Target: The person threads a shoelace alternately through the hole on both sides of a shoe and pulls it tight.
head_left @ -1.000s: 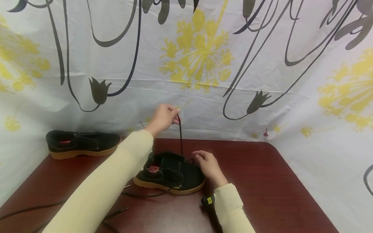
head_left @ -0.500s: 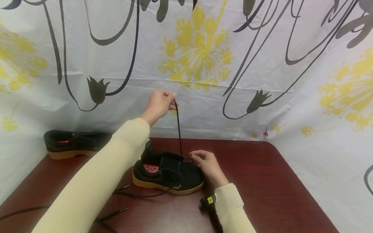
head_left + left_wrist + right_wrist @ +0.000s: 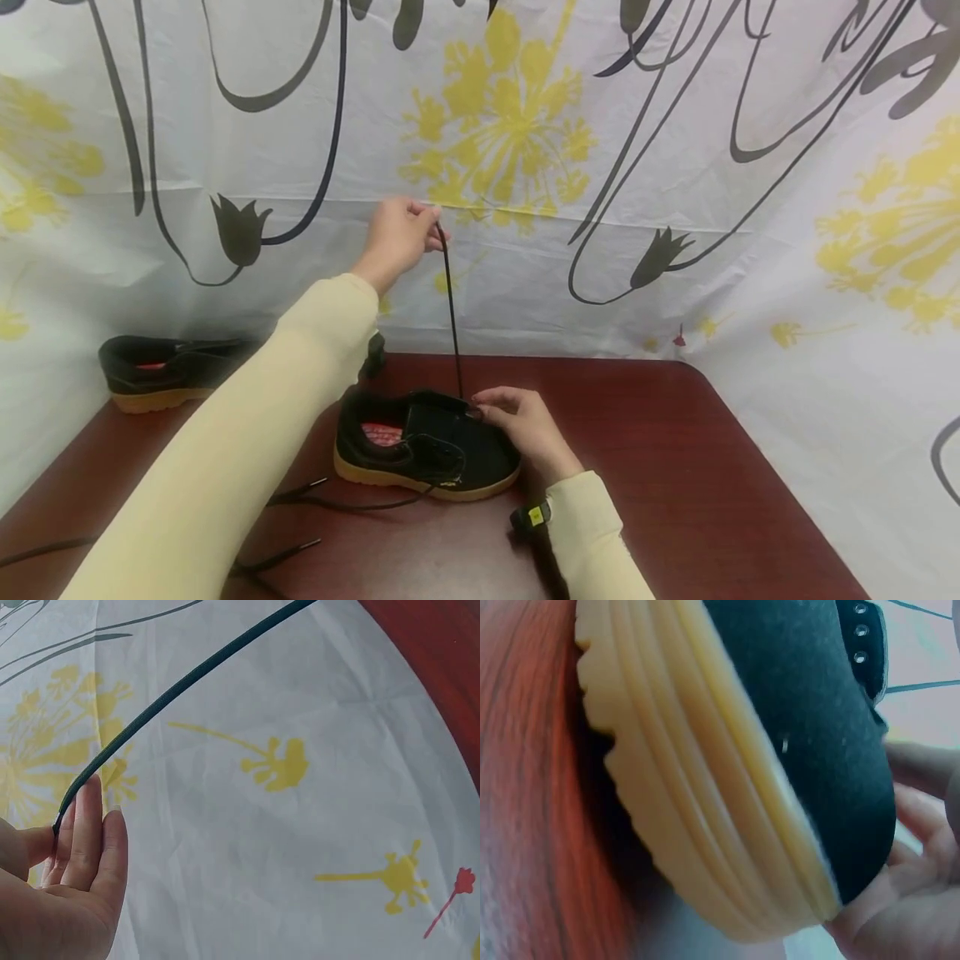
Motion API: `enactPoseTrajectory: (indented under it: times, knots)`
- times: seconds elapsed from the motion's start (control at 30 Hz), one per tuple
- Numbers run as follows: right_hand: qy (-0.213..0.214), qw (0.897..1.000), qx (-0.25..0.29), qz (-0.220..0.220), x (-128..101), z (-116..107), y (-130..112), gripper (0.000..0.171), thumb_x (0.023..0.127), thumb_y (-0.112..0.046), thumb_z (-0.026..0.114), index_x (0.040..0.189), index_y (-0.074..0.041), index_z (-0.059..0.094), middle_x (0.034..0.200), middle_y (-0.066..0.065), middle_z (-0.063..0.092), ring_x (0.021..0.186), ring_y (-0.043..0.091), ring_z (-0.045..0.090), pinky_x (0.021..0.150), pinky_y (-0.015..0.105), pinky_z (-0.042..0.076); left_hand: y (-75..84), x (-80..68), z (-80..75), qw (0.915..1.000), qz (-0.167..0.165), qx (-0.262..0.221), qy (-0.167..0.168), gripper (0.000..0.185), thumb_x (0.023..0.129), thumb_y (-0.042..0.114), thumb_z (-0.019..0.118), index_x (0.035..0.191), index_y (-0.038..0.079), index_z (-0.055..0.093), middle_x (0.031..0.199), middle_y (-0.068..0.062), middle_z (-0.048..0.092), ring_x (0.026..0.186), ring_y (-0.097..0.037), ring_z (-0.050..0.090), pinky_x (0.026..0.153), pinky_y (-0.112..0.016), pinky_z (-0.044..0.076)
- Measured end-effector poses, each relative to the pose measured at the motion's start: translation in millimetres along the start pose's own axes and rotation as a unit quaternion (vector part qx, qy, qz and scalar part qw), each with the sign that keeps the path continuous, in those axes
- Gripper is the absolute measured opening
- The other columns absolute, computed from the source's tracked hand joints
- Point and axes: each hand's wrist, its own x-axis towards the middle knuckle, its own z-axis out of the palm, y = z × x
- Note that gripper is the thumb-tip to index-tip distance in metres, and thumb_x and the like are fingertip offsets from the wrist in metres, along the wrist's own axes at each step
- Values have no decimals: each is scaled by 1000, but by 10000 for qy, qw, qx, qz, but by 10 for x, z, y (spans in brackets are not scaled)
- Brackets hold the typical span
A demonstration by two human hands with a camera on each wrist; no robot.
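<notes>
A black shoe (image 3: 427,446) with a tan sole (image 3: 705,795) sits on the dark red table (image 3: 675,467). My left hand (image 3: 397,237) is raised above it and pinches a black lace (image 3: 452,317), which runs taut down to the shoe's eyelets. In the left wrist view the lace (image 3: 172,694) leaves my fingers (image 3: 90,847) and slants up across the frame. My right hand (image 3: 517,421) rests on the toe side of the shoe, fingertips at the eyelet where the lace enters. In the right wrist view the fingers (image 3: 900,900) curl against the shoe's upper.
A second black shoe (image 3: 161,371) stands at the table's far left. Loose lace ends (image 3: 300,500) trail on the table in front of the near shoe. A floral sheet (image 3: 525,167) hangs behind and to the right.
My left hand has risen steadily, drawing more lace up out of the shoe. The right hand has stayed at the eyelets.
</notes>
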Motion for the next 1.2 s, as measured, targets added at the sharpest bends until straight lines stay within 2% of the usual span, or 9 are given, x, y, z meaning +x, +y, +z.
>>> enactPoseTrajectory:
  times: [0.1,0.17,0.3,0.4,0.6,0.7,0.77,1.0,1.2]
  knots:
    - [-302,9977,-540,-268,-4,-17,17,24,97,-5,65,117,-10,75,117,9,75,112,20,69,96,35,55,72,25,-35,10000,-20,-49,24,34,108,27,49,119,0,64,108,-14,73,89,-19,73,84,-27,59]
    - [-348,9959,-759,-337,-3,-22,21,23,97,-8,66,117,-14,76,118,5,75,116,20,67,96,34,54,131,46,-69,10000,-20,-28,81,33,108,28,49,118,1,64,109,-14,74,86,-17,73,86,-27,59]
    - [-270,9950,-813,-519,3,-7,22,19,96,-16,69,113,-13,77,116,5,76,115,21,68,94,30,55,267,105,-147,9996,-11,-197,202,32,107,28,49,113,1,65,105,-10,75,78,-11,70,91,-30,58]
    - [-141,9941,-870,-633,12,17,18,17,95,-19,71,110,-14,78,112,3,77,112,18,68,93,29,54,377,142,-208,9988,-7,-423,257,31,107,27,50,115,0,64,101,-7,74,75,-9,68,93,-31,58]
    - [-12,9925,-1013,-679,26,54,15,13,94,-19,72,106,-19,79,108,-1,77,110,16,69,95,31,53,578,166,-316,9978,-12,-581,328,32,106,28,53,121,2,63,87,0,71,82,-12,71,91,-29,58]
    - [18,9902,-1188,-734,29,52,15,12,95,-18,72,104,-20,79,107,-2,78,110,16,69,96,33,53,668,137,-344,9974,117,-658,273,32,105,27,53,120,0,62,84,1,68,90,-16,73,90,-28,58]
    - [28,9891,-1255,-772,25,55,9,12,94,-18,72,104,-20,79,106,-3,78,110,16,69,96,34,53,728,95,-359,9979,258,-546,240,32,105,27,53,121,0,62,86,1,67,93,-17,73,91,-27,58]
    - [42,9865,-1420,-819,29,48,5,12,94,-19,72,103,-21,80,105,-3,78,109,16,70,98,36,54,899,-52,-328,9971,748,56,154,32,106,29,51,119,2,63,90,3,68,88,-13,72,89,-24,58]
    - [42,9856,-1445,-874,25,44,19,12,94,-19,72,103,-18,80,105,-1,78,108,18,70,96,35,55,996,-142,-346,9945,1018,108,201,33,106,30,50,122,3,61,97,1,70,92,-14,73,89,-22,56]
